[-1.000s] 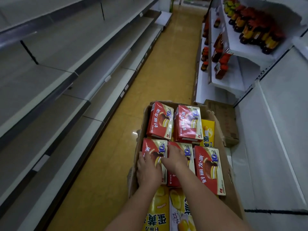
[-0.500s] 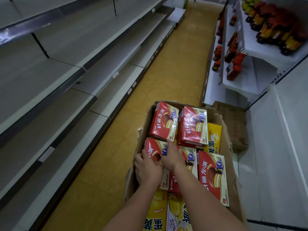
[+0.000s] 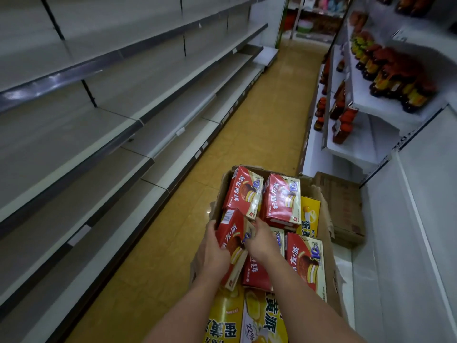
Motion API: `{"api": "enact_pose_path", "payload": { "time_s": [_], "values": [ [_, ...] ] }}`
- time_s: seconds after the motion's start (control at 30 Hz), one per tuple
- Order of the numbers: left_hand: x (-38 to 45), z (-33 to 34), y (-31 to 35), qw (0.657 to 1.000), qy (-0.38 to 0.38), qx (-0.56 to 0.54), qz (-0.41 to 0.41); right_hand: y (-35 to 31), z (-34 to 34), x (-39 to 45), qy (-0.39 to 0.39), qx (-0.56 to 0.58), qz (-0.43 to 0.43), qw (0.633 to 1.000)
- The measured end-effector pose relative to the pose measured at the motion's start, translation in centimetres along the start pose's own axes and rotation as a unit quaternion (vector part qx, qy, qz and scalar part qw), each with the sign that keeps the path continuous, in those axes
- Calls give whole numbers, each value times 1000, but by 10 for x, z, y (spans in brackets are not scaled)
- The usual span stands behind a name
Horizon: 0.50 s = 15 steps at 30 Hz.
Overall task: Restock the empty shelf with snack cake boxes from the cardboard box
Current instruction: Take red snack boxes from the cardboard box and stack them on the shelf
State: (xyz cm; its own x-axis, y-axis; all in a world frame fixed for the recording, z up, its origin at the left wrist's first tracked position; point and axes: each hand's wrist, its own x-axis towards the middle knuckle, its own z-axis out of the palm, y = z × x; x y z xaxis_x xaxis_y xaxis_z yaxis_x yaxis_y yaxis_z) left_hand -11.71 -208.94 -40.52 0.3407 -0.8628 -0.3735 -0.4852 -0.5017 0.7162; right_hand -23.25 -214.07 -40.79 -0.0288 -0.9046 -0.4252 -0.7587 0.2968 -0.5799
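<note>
Red box (image 3: 232,246) now tilted up, gripped between left hand (image 3: 212,251), right hand (image 3: 262,243)

The snack cake boxes (image 3: 282,199) in the brown cardboard box (image 3: 324,211) are red with cream edges, white lettering and a dark round cake picture. Yellow boxes (image 3: 310,214) lie among them. Left of the cardboard box, grey-white shelves (image 3: 103,134) flank an ochre floor (image 3: 267,115).

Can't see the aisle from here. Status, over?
Left hand and right hand grip one red snack box, tilted over the cardboard box. Shelf bare. Nothing blocking.
</note>
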Motion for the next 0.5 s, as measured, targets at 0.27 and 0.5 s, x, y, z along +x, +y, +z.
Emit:
{"api": "enact_pose_path", "payload": {
  "time_s": [0.27,0.5],
  "values": [
    [-25,-29,27,992,-112,-57,26,-7,-47,-28,-32,145,36,988],
    [-46,-61,50,995,-29,-2,100,-13,-66,-55,-31,337,3,941]
  ]
}}
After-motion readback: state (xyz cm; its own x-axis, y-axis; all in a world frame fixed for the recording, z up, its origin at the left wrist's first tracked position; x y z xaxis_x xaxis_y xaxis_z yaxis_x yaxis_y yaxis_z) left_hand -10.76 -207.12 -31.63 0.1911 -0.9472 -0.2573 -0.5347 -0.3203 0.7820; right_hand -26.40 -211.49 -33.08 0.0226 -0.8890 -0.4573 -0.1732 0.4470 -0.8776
